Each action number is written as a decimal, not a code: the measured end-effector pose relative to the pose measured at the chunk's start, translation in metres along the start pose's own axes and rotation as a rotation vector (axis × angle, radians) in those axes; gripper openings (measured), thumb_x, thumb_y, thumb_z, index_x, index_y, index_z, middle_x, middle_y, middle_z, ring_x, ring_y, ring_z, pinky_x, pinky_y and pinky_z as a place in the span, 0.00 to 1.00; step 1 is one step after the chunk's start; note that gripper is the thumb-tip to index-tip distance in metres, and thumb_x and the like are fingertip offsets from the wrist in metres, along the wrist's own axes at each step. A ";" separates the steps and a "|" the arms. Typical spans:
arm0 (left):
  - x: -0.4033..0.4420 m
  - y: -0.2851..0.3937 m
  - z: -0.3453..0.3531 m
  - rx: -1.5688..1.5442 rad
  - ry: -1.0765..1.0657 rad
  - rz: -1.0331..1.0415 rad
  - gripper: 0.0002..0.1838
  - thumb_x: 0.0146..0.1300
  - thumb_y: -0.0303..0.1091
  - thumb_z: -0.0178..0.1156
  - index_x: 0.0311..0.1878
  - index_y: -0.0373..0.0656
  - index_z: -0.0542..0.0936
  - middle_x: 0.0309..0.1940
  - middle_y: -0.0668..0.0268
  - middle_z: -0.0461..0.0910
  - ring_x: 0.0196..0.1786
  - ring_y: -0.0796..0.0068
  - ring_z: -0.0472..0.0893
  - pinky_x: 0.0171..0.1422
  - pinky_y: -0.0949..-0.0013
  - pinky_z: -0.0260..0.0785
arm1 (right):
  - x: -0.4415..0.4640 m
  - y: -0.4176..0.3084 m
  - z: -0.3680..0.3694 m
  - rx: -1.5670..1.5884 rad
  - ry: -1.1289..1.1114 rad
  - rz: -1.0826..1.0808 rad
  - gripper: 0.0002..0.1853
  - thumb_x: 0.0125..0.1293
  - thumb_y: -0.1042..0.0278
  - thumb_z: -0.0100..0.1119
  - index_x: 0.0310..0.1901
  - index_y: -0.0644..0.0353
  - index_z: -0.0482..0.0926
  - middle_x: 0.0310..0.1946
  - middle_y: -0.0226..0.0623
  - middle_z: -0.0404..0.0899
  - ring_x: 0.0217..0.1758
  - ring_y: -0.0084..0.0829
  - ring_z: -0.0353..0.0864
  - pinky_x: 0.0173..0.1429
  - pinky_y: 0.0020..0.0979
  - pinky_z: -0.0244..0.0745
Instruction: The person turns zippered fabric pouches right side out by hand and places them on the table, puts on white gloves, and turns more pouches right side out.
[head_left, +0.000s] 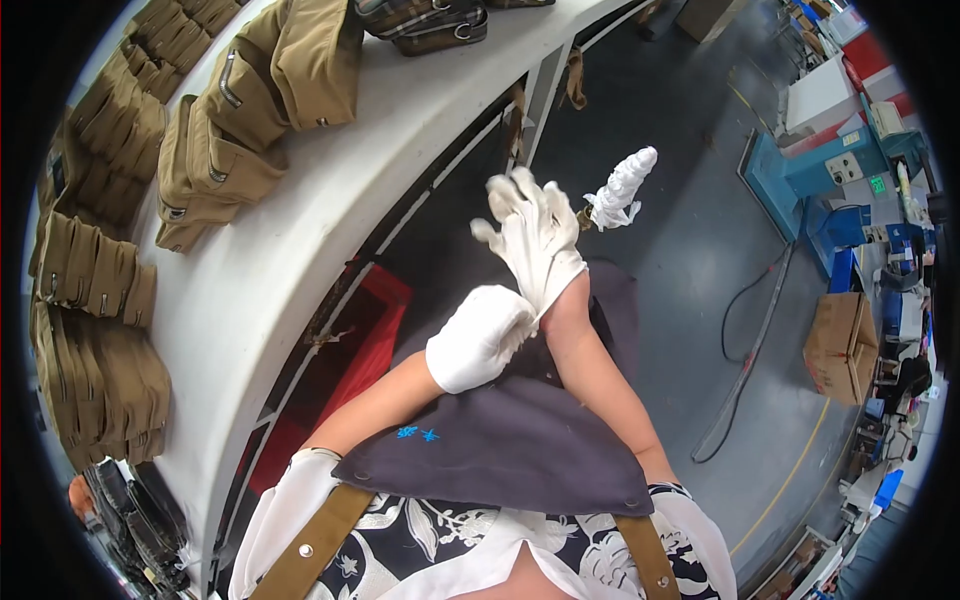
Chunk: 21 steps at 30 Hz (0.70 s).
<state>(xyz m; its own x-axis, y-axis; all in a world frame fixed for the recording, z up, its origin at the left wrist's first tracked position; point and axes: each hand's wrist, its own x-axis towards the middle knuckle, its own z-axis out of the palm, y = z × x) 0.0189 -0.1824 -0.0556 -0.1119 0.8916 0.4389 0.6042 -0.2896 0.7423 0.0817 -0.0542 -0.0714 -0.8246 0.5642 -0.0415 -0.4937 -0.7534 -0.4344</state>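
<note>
My left hand (478,340) wears a white glove, and its fingers are closed on the cuff of the white glove (545,262) on my right hand. My right hand (532,228) is raised in front of me with its fingers spread, holding nothing. The fingertips of that glove look loose and wrinkled. Below both hands hangs my dark apron (500,440), with blue marks on its bib and brown straps. Just beyond my right hand is a white wrapped, cone-like thing (622,190); what it stands on is hidden.
A white curved table (330,200) runs along my left, bearing stacks of tan bags with zippers (225,150) and plaid pouches (425,22). Red material (360,320) sits below it. On the right are a blue-green machine (815,175), a floor cable (745,370) and a cardboard box (840,345).
</note>
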 end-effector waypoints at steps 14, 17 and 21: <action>-0.007 -0.008 0.007 -0.237 0.014 -0.676 0.15 0.62 0.25 0.59 0.52 0.35 0.72 0.35 0.64 0.77 0.39 0.76 0.77 0.47 0.70 0.72 | -0.010 0.008 -0.032 0.113 0.110 0.192 0.19 0.71 0.62 0.53 0.61 0.52 0.72 0.62 0.44 0.71 0.68 0.43 0.69 0.75 0.55 0.61; -0.011 -0.015 0.009 -0.211 -0.066 -0.647 0.10 0.58 0.24 0.55 0.44 0.38 0.77 0.30 0.62 0.76 0.35 0.74 0.77 0.43 0.69 0.71 | -0.008 0.010 -0.013 0.152 -0.030 0.138 0.22 0.73 0.57 0.52 0.63 0.58 0.69 0.65 0.49 0.69 0.72 0.42 0.64 0.75 0.55 0.59; -0.013 -0.021 0.011 -0.172 -0.118 -0.544 0.07 0.52 0.22 0.53 0.34 0.39 0.78 0.27 0.60 0.75 0.32 0.68 0.76 0.39 0.67 0.70 | 0.003 0.017 -0.030 0.228 0.142 0.255 0.24 0.74 0.58 0.53 0.64 0.64 0.68 0.64 0.46 0.71 0.61 0.34 0.75 0.67 0.41 0.70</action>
<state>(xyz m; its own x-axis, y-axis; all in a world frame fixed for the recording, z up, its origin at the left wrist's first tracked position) 0.0164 -0.1836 -0.0830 -0.2758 0.9579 -0.0802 0.3468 0.1770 0.9211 0.0791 -0.0553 -0.1058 -0.8906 0.3774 -0.2539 -0.3390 -0.9229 -0.1826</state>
